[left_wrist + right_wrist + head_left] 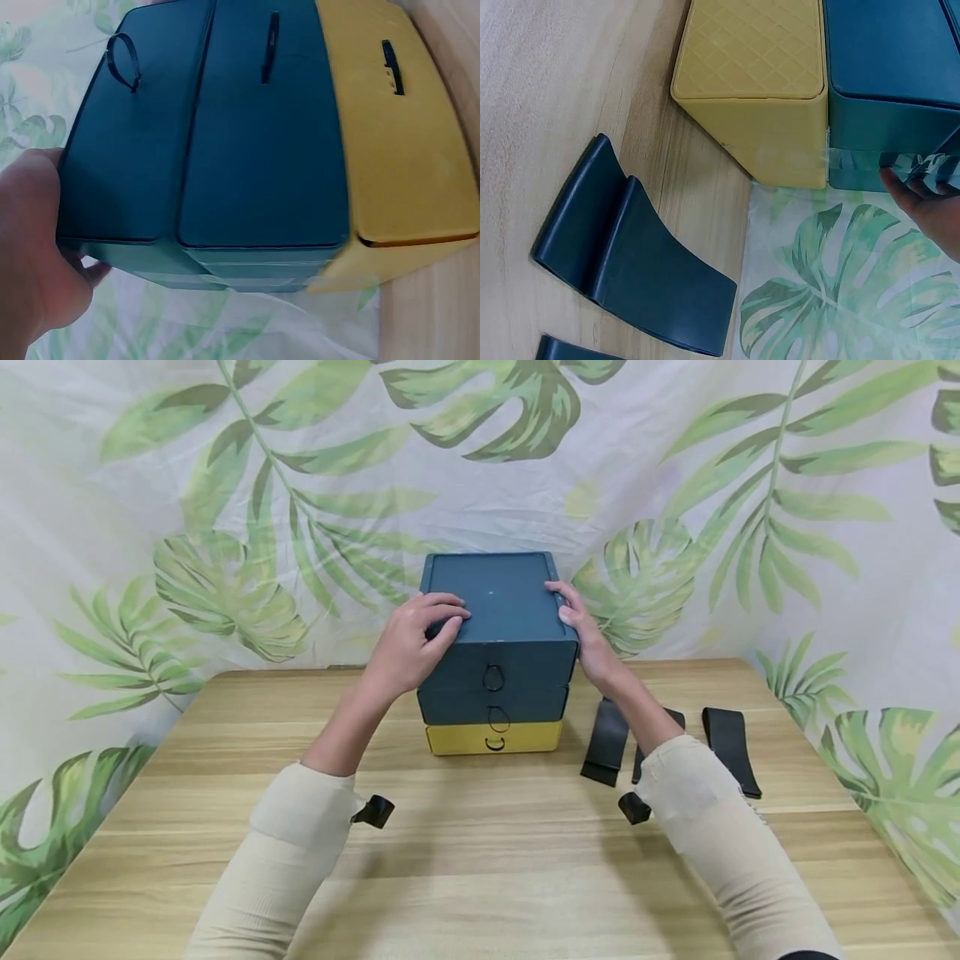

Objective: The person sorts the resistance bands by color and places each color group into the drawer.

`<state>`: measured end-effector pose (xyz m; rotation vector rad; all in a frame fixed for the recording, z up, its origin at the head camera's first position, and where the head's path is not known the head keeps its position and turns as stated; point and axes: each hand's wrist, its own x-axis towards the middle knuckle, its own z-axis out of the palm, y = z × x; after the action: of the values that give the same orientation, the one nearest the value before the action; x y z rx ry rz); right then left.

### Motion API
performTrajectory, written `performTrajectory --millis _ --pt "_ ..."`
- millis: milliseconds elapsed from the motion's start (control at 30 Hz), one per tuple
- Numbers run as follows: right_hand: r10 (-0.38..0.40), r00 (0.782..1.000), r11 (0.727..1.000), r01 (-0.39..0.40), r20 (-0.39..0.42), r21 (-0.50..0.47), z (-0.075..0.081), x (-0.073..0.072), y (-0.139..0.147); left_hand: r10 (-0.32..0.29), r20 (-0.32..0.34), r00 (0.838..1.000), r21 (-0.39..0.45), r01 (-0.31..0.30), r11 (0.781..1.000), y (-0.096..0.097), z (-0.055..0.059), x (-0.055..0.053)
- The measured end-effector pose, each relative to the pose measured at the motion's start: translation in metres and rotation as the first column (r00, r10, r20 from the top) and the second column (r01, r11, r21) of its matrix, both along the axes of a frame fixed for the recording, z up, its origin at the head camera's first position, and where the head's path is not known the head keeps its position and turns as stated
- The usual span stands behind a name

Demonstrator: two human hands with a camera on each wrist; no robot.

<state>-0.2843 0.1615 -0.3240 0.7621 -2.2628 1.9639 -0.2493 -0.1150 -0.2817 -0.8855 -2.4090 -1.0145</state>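
Observation:
Three drawer boxes stand stacked on the table: a top blue drawer box (pixel 491 597), a middle blue drawer box (pixel 450 703) and a yellow drawer box (pixel 457 740) at the bottom. Each front has a small dark loop pull. My left hand (pixel 412 639) rests over the top box's left edge, fingers and thumb lying on its lid near the front. At the right edge, my right hand (pixel 588 631) grips the top box, thumb and forefinger at the rim. Its other fingers (pixel 904 191) touch the side in the right wrist view.
Several dark folded pieces (pixel 606 739) lie on the wooden table (pixel 480 860) right of the stack, partly behind the right forearm. A leaf-patterned cloth (pixel 337 468) hangs behind the table. Clear tape (pixel 255 279) runs along the boxes' sides.

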Motion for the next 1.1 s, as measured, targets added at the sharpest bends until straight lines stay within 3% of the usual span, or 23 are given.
performTrajectory --millis 167,267,333,400,500,567,633,667,700,767,833,900,933,1000,1100 --pt "0.004 1.000 0.999 -0.003 -0.008 0.033 0.001 0.000 0.004 -0.002 -0.026 1.000 0.043 0.003 0.999 0.000 -0.009 -0.004" --pt "-0.074 0.995 0.989 0.082 -0.070 0.127 0.005 0.006 0.008 -0.010 -0.017 1.000 0.039 0.011 0.999 0.000 -0.009 -0.004" --pt "-0.145 0.980 0.973 0.166 -0.136 0.158 0.007 0.015 0.011 -0.015 -0.004 1.000 0.036 0.016 0.999 0.000 -0.009 -0.004" --pt "-0.227 0.945 0.955 0.264 -0.237 0.136 0.009 0.024 0.014 -0.020 0.009 1.000 0.039 0.019 0.999 0.001 -0.008 -0.003" --pt "-0.328 0.854 0.932 0.362 -0.403 0.008 0.010 0.041 0.017 -0.027 0.024 0.999 0.055 0.026 0.998 0.001 -0.007 -0.001" --pt "-0.355 0.790 0.926 0.369 -0.500 -0.075 0.008 0.052 0.017 -0.031 0.031 0.999 0.068 0.029 0.997 0.001 -0.006 -0.001" --pt "-0.331 0.766 0.938 0.332 -0.551 -0.101 0.004 0.064 0.016 -0.033 0.036 0.999 0.080 0.030 0.996 0.001 -0.005 -0.001" --pt "-0.297 0.771 0.949 0.305 -0.564 -0.082 0.001 0.070 0.015 -0.031 0.039 0.999 0.083 0.028 0.996 0.001 -0.005 -0.001" --pt "-0.246 0.789 0.962 0.269 -0.563 -0.044 -0.004 0.076 0.014 -0.029 0.042 0.999 0.085 0.026 0.996 0.000 -0.005 -0.001" --pt "-0.122 0.846 0.980 0.187 -0.519 0.074 -0.013 0.087 0.012 -0.026 0.050 0.998 0.087 0.021 0.996 0.000 -0.004 -0.001" --pt "0.018 0.906 0.971 0.085 -0.423 0.222 -0.023 0.097 0.007 -0.024 0.057 0.998 0.089 0.019 0.996 0.000 -0.005 -0.002" --pt "0.145 0.946 0.936 -0.036 -0.290 0.351 -0.032 0.103 0.002 -0.022 0.061 0.998 0.092 0.017 0.996 0.000 -0.005 -0.002" --pt "0.194 0.955 0.910 -0.091 -0.223 0.405 -0.036 0.104 -0.001 -0.023 0.063 0.998 0.095 0.017 0.995 -0.001 -0.006 -0.003" --pt "0.266 0.959 0.851 -0.185 -0.101 0.491 -0.045 0.104 -0.007 -0.024 0.067 0.997 0.103 0.017 0.995 -0.001 -0.006 -0.003" --pt "0.311 0.950 0.771 -0.270 0.029 0.577 -0.057 0.101 -0.016 -0.026 0.079 0.997 0.112 0.017 0.994 -0.002 -0.008 -0.003"
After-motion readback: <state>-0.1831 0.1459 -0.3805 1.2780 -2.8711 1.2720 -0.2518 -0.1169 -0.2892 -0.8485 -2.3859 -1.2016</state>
